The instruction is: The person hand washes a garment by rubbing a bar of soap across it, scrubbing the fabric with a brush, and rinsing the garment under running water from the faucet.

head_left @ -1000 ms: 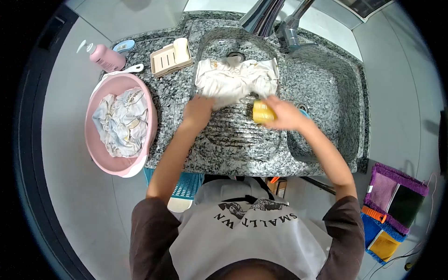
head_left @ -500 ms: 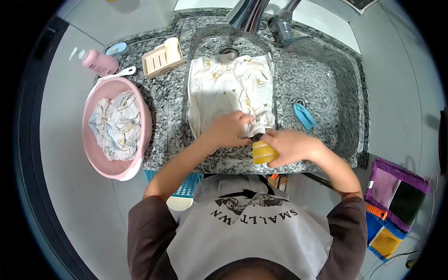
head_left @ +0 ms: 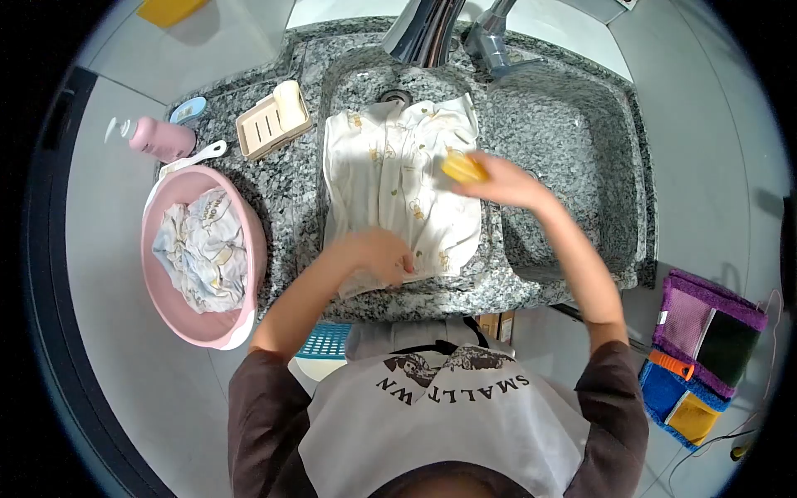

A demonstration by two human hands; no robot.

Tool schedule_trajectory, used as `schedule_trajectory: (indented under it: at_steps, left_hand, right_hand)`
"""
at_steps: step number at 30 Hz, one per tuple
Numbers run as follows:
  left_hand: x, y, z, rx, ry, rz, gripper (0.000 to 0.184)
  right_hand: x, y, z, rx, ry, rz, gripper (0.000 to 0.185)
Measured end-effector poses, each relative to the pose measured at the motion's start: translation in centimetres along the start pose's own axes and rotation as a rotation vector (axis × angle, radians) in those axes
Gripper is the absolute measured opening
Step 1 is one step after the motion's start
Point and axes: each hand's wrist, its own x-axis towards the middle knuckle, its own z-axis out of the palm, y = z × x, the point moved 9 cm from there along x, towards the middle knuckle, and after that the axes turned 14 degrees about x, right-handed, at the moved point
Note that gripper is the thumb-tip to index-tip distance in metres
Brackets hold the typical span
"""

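A white garment point(head_left: 365, 195) with small yellow-brown prints is spread flat over the left basin and the counter's front edge. My left hand point(head_left: 380, 256) lies at its near edge, fingers curled onto the fabric. Above the garment's right side, my right hand point(head_left: 503, 181) is closed around a yellow block point(head_left: 464, 168). Whether the block is a soap bar or a scrubbing brush, I cannot tell.
At left stands a pink basin point(head_left: 257, 241) holding crumpled printed clothes point(head_left: 203, 249). Behind it are a pink pump bottle point(head_left: 163, 139), a white-handled brush point(head_left: 195, 158) and a beige soap dish point(head_left: 257, 131). Faucets point(head_left: 490, 46) rise behind the granite sink point(head_left: 573, 133).
My right hand has lifted the yellow block away from the near edge, up over the garment. My left hand has shifted nearer to me. The garment's near end now lies flatter.
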Motion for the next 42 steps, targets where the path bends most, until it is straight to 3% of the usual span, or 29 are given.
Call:
schedule_trajectory:
  at_steps: [1,3,4,6,7,8,10,11,13,14,16,18,20,22,24,25,26,28,32,34,39,42]
  left_hand:
    - [0.4,-0.6,-0.3,-0.088,-0.097,0.009,0.026]
    - [1.7,-3.1,-4.5,-0.2,0.07,0.017,0.028]
    - [2.5,-5.9,-7.1,-0.218,0.306,-0.067,0.027]
    - [3.4,-10.4,-11.0,-0.294,0.722,-0.147,0.025]
    - [2.8,-11.4,-12.8,-0.361,0.898,-0.144,0.023]
    - [3.3,-11.9,-13.4,-0.361,0.894,-0.141,0.023]
    - [4.9,-13.8,-13.3,-0.399,0.677,-0.377,0.022]
    - [6.5,-15.2,-13.1,-0.4,0.676,-0.374,0.022]
    - [7.6,-15.6,-14.4,0.065,1.166,-0.175,0.02]
    - [7.9,-15.6,-14.5,0.064,1.163,-0.174,0.02]
    - [8.8,-16.7,-14.4,0.104,1.129,-0.398,0.018]
    - [8.7,-16.8,-14.0,0.115,1.143,-0.417,0.019]
    - [8.8,-17.4,-13.5,0.119,1.158,-0.438,0.019]
    - [9.5,-17.8,-13.1,0.068,1.043,-0.409,0.02]
    - [8.6,-17.6,-13.0,0.046,0.999,-0.424,0.021]
    - [8.3,-17.5,-12.6,0.016,0.949,-0.442,0.022]
    - [7.7,-17.2,-12.5,0.009,0.947,-0.447,0.022]
    - [6.9,-16.9,-12.3,0.001,0.934,-0.44,0.024]
    - [4.0,-14.3,-11.2,0.1,1.065,-0.472,0.021]
    - [2.4,-13.0,-10.4,0.03,1.071,-0.549,0.021]
    - [-1.0,-8.0,-7.3,-0.013,1.13,-0.399,0.024]
    - [-3.8,-5.9,-4.5,-0.064,1.1,-0.354,0.025]
  right_hand:
    - [2.2,0.3,-0.3,-0.094,0.114,0.041,0.071]
    - [6.2,0.8,-0.2,-0.33,0.393,0.066,0.07]
    - [8.1,1.7,0.5,-0.327,0.398,0.07,0.07]
    - [9.8,0.5,-0.5,-0.555,0.695,-0.081,0.069]
    - [10.4,0.7,-0.7,-0.516,0.65,-0.02,0.07]
    - [10.6,0.4,-1.2,-0.514,0.651,-0.016,0.07]
    - [10.8,0.7,-1.5,-0.541,0.501,0.03,0.06]
    - [11.3,1.8,-2.3,-0.543,0.502,0.033,0.06]
    - [11.7,1.0,-4.2,-0.735,0.726,-0.341,0.042]
    - [12.3,1.1,-4.8,-0.734,0.726,-0.338,0.042]
    - [14.2,2.5,-4.6,-1.106,0.528,-0.087,0.031]
    - [14.4,1.4,-4.5,-1.226,0.522,-0.091,0.023]
    - [14.5,1.7,-4.4,-1.277,0.255,0.113,0.018]
    - [13.4,0.2,-5.0,-1.225,0.265,0.081,0.017]
    - [12.1,-2.3,-7.6,-0.634,0.582,-0.145,0.021]
    - [11.8,-2.4,-7.4,-0.455,0.565,-0.17,0.024]
    - [11.4,-2.5,-6.4,-0.456,0.557,-0.17,0.024]
    - [10.9,-2.7,-2.3,-0.419,0.327,-0.153,0.028]
    - [12.0,0.2,1.3,-0.387,0.289,-0.306,0.031]
    - [10.9,-0.9,0.8,-0.466,0.546,-0.473,0.033]
    - [11.1,0.7,1.2,-0.455,0.736,-0.444,0.049]
    - [12.3,1.5,1.5,-0.49,0.624,-0.336,0.052]
